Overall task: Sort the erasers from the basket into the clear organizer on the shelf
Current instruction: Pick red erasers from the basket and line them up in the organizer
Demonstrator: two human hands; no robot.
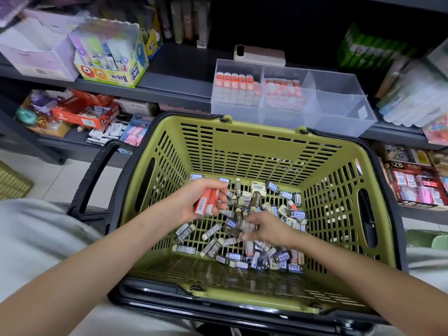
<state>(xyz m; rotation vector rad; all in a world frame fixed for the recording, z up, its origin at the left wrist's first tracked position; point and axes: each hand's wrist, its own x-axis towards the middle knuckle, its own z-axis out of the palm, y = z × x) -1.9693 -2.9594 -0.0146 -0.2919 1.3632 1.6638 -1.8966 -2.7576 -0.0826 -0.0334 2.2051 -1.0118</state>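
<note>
Two bare forearms reach from the bottom edge into an olive-green slatted plastic basket (242, 151) with a black rim and black handles. The left hand (191, 202) hovers just above the basket floor. Its fingers are curled round a small bundle of orange-sleeved rectangular erasers (206, 203), whose white ends point down. The right hand (266, 229) is lower, down among the heap of small rectangular erasers in grey and blue paper sleeves (244, 202) that covers the middle and right of the basket floor. It is smeared by motion, and I cannot tell whether its fingers grip anything. Left of the basket, pale grey cloth (36, 238) shows at the picture's edge, with pale floor tiles (58, 175) beyond it.

Just past the basket's far rim, a clear plastic divided organizer (339, 93) stands on the dark grey metal shelf (179, 76). Its left compartment holds upright rows of white erasers with orange tops (234, 81). The middle compartment holds red-and-white erasers (282, 93). Behind the organizer lies a pale pink phone-like slab (259, 55). Further left on the same shelf stand a yellow-green cardboard display box of glue sticks (111, 66) and a lilac-white open carton (36, 52). On the lower shelf at left lie red cardboard boxes (82, 112).
</note>
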